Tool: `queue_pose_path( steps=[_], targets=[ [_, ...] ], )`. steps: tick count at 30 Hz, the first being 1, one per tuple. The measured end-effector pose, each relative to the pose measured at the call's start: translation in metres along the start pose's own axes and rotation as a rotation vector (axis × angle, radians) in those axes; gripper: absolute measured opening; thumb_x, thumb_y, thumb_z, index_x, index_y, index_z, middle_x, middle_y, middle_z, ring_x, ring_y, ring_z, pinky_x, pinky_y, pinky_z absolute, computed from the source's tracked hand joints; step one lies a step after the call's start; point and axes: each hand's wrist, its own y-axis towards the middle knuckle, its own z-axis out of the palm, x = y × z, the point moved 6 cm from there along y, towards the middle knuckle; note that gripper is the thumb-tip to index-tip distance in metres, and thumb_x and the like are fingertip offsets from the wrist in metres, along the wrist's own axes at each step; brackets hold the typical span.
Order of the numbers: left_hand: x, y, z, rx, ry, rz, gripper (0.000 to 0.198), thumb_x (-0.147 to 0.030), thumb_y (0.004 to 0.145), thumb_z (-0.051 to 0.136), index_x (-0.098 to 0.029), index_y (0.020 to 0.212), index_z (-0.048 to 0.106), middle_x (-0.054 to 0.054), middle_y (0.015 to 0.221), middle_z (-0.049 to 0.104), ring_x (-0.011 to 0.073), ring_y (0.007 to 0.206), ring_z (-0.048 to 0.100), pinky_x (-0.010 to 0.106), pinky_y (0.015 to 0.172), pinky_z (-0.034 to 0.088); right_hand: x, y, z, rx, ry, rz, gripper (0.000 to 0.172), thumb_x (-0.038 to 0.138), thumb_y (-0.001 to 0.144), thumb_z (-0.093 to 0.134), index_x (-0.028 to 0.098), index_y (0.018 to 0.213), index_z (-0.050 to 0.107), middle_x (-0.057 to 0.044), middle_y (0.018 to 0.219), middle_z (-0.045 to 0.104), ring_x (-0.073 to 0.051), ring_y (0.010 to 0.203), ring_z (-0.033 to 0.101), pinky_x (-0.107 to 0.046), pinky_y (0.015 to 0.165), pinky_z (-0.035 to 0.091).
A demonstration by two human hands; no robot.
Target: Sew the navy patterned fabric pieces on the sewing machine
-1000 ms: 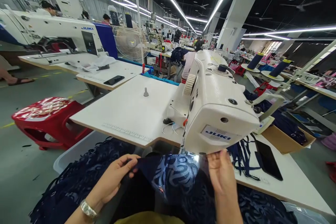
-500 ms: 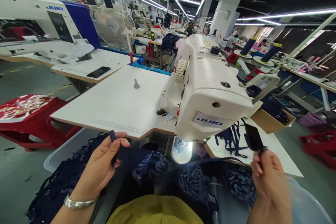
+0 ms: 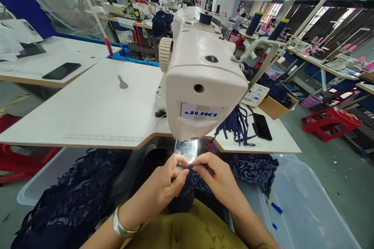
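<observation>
My left hand (image 3: 163,181) and my right hand (image 3: 217,177) meet just in front of the lit needle area of a white sewing machine (image 3: 204,81). Both are closed, thumb and forefinger pinching a small end of navy strap (image 3: 190,167) between them. The strap's exact shape is mostly covered by the fingers. Below and behind the hands hangs navy patterned fabric (image 3: 198,181), partly hidden by the right hand. A bright lamp glows right above the fingertips.
Navy patterned pieces (image 3: 76,190) fill a clear bin at left; another clear plastic bin (image 3: 309,202) stands at right. On the white tabletop (image 3: 96,105) lie a metal piece (image 3: 122,82), navy straps (image 3: 236,124) and a black phone (image 3: 262,126). A red stool (image 3: 330,122) stands beyond.
My hands were wide apart, with a navy strap stretched toward the right one. They have come together at the middle, under the machine head. The view has turned right and down.
</observation>
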Motion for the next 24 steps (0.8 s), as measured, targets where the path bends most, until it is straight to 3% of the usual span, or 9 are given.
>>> queue_pose_path(
  steps=[4,11,16,19,21,24],
  targets=[
    [0.006,0.002,0.002,0.055,-0.112,-0.042,0.022,-0.044,0.092,0.041,-0.023,0.099,0.046,-0.007,0.057,0.054,0.0114,0.053,0.050,0.021,0.052,0.037,0.004,-0.002,0.002,0.016,-0.023,-0.059,0.011,0.026,0.092,0.055,0.024,0.097,0.064,-0.001,0.091,0.067,-0.015,0.086,0.062,-0.025,0.077,0.047],
    [0.006,0.004,-0.005,-0.094,-0.045,-0.016,0.019,-0.040,0.089,0.044,-0.023,0.091,0.052,-0.007,0.058,0.052,0.0103,0.056,0.049,0.021,0.057,0.038,0.001,-0.004,0.004,-0.093,-0.013,-0.082,0.009,0.025,0.092,0.055,0.024,0.096,0.063,-0.001,0.089,0.068,-0.015,0.085,0.063,-0.026,0.076,0.049],
    [0.007,0.003,-0.003,-0.110,-0.047,-0.022,0.022,-0.039,0.092,0.041,-0.022,0.085,0.053,-0.007,0.059,0.047,0.0095,0.056,0.047,0.020,0.054,0.036,0.013,-0.009,0.010,-0.107,-0.066,-0.253,0.011,0.021,0.093,0.053,0.023,0.095,0.064,-0.003,0.089,0.069,-0.014,0.082,0.063,-0.027,0.073,0.051],
    [0.006,0.000,-0.003,-0.167,0.102,0.047,0.023,-0.037,0.093,0.039,-0.021,0.083,0.053,-0.005,0.064,0.048,0.0088,0.056,0.044,0.019,0.052,0.035,0.019,-0.012,0.016,-0.060,-0.114,-0.341,0.014,0.018,0.093,0.052,0.022,0.097,0.064,-0.004,0.091,0.070,-0.014,0.083,0.063,-0.027,0.074,0.051],
    [0.000,-0.003,-0.002,-0.197,0.244,0.165,0.021,-0.032,0.094,0.038,-0.021,0.085,0.054,-0.004,0.067,0.052,0.0091,0.058,0.046,0.020,0.055,0.037,0.012,-0.012,0.017,-0.047,-0.078,-0.260,0.014,0.020,0.093,0.051,0.022,0.098,0.064,-0.003,0.091,0.070,-0.014,0.082,0.064,-0.025,0.075,0.051],
    [-0.009,-0.008,0.000,-0.218,0.406,0.343,0.020,-0.024,0.095,0.037,-0.021,0.087,0.055,-0.003,0.068,0.054,0.0099,0.058,0.050,0.021,0.056,0.038,-0.006,-0.011,0.018,-0.008,0.060,0.006,0.020,0.025,0.096,0.047,0.024,0.112,0.059,0.001,0.081,0.069,-0.011,0.069,0.064,-0.021,0.066,0.050]
  ],
)
